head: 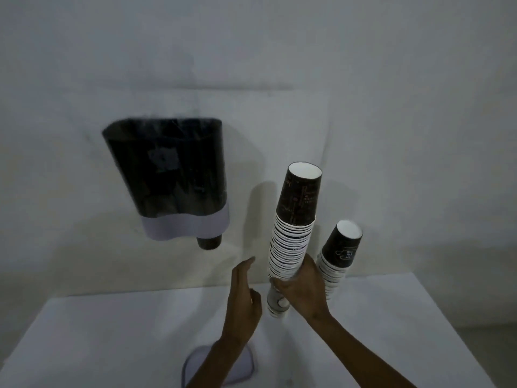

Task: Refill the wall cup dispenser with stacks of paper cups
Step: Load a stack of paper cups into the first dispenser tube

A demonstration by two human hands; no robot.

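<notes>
The white table (pixel 112 345) is sitting under the dark wall dispenser (pixel 167 175), the right hand (pixel 302 287) is gripping the tall cup stack (pixel 291 239), the left hand (pixel 243 301) is hovering open beside it, a shorter stack (pixel 337 259) is standing behind, and a lid (pixel 246 368) is lying below the left arm.

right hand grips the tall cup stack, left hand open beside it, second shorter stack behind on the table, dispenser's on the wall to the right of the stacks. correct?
One error: the dispenser hangs on the wall to the left of the stacks, as the head view shows. The rest holds: right hand grips the tall stack, left hand open beside it, shorter stack behind.
</notes>
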